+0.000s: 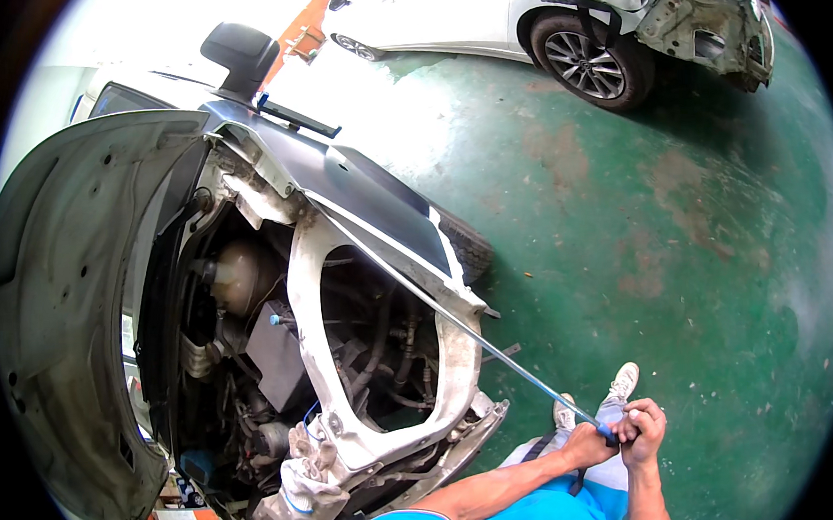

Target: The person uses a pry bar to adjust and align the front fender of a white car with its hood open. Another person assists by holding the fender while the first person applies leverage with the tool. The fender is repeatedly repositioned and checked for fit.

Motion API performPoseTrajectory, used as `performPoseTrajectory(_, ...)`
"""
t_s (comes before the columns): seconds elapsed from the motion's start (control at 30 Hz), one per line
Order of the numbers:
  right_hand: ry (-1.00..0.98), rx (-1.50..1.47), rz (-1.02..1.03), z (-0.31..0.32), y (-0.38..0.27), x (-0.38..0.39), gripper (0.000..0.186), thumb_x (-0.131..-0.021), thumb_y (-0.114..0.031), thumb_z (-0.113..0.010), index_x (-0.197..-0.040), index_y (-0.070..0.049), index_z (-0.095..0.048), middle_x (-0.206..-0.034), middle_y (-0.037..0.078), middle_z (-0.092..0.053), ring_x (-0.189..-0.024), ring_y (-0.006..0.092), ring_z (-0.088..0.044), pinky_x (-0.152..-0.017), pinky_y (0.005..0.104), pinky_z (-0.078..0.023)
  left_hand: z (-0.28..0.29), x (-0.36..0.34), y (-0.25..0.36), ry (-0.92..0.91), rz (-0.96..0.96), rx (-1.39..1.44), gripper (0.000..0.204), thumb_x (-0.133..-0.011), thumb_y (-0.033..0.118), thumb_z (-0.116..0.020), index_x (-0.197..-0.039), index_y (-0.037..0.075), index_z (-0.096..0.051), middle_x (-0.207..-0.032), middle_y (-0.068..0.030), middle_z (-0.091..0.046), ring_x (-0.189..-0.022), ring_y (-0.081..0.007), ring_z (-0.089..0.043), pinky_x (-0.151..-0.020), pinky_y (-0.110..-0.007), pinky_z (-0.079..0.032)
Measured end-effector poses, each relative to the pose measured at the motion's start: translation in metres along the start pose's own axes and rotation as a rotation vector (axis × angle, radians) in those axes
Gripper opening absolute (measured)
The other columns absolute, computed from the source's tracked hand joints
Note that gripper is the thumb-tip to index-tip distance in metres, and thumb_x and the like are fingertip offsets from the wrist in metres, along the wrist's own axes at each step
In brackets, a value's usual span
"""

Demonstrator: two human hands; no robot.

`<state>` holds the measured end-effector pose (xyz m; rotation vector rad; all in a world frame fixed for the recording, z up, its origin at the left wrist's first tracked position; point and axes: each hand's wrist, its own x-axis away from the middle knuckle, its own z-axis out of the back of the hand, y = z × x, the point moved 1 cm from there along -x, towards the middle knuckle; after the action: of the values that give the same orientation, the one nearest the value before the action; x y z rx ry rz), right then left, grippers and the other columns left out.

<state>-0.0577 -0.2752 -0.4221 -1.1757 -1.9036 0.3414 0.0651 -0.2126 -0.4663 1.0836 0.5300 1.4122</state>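
Both my hands are together at the lower right, closed around the handle end of a long metal rod (536,378). My left hand (588,447) wraps the rod beside its blue grip. My right hand (642,429) curls over the end, right next to the left. From there the rod slants up and leftward across a white headlight-opening frame (305,285) of a damaged vehicle. Its far end lies near the upper corner of the dark fender (376,201); exactly what it touches there I cannot tell.
The raised hood (69,278) stands at the left. Inside the engine bay are a fluid tank (243,277) and a grey box (277,357). Work gloves (310,482) lie on the front end. A white car (441,14) with a torn-open end stands beyond the green floor (722,338).
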Motion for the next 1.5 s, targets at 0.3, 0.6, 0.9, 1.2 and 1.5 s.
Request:
performPoseTrajectory(0.3, -0.086, -0.020, -0.014, -0.008, 0.002, -0.012, 0.014, -0.081, -0.008, -0.055, -0.084, 0.005, -0.062, -0.050, 0.001, -0.042, -0.039, 0.0120, -0.039, -0.048, 0.0318, -0.047, 0.003, -0.002, -0.015, 0.072, 0.017, -0.042, 0.022, -0.078, 0.027, -0.070, -0.088, 0.009, -0.062, -0.065, -0.0171, -0.063, -0.065, -0.0393, -0.065, -0.056, -0.047, -0.051)
performPoseTrajectory(0.6, -0.087, -0.014, -0.022, -0.009, 0.003, 0.001, 0.013, -0.079, -0.008, -0.056, -0.081, 0.005, -0.060, -0.048, 0.002, -0.041, -0.038, 0.0114, -0.037, -0.047, 0.0312, -0.047, 0.006, 0.011, -0.003, 0.129, 0.004, -0.053, 0.019, -0.077, 0.025, -0.066, -0.085, 0.009, -0.061, -0.064, -0.0187, -0.063, -0.062, -0.0401, -0.064, -0.054, -0.049, -0.052)
performPoseTrajectory(0.9, -0.083, -0.006, -0.002, -0.001, -0.004, 0.001, 0.014, -0.080, -0.008, -0.056, -0.082, 0.006, -0.061, -0.048, 0.002, -0.042, -0.039, 0.0118, -0.040, -0.048, 0.0321, -0.048, -0.008, 0.005, -0.001, 0.105, -0.025, -0.033, 0.021, -0.078, 0.025, -0.068, -0.089, 0.009, -0.061, -0.065, -0.0180, -0.063, -0.064, -0.0403, -0.065, -0.055, -0.049, -0.052)
performPoseTrajectory(1.2, -0.114, -0.037, -0.017, -0.003, 0.002, -0.005, 0.015, -0.080, -0.008, -0.056, -0.081, 0.006, -0.061, -0.049, 0.002, -0.042, -0.039, 0.0114, -0.038, -0.046, 0.0308, -0.046, 0.004, 0.004, 0.001, 0.110, 0.009, -0.086, 0.020, -0.079, 0.027, -0.066, -0.088, 0.010, -0.062, -0.063, -0.0189, -0.062, -0.062, -0.0401, -0.065, -0.055, -0.049, -0.052)
performPoseTrajectory(1.5, -0.111, 0.008, 0.002, -0.002, -0.005, -0.010, 0.016, -0.080, -0.008, -0.055, -0.082, 0.006, -0.062, -0.049, 0.001, -0.042, -0.039, 0.0115, -0.040, -0.047, 0.0309, -0.048, 0.005, -0.005, 0.007, 0.108, 0.036, -0.025, 0.018, -0.076, 0.024, -0.065, -0.080, 0.007, -0.062, -0.062, -0.0206, -0.061, -0.061, -0.0416, -0.063, -0.055, -0.050, -0.051)
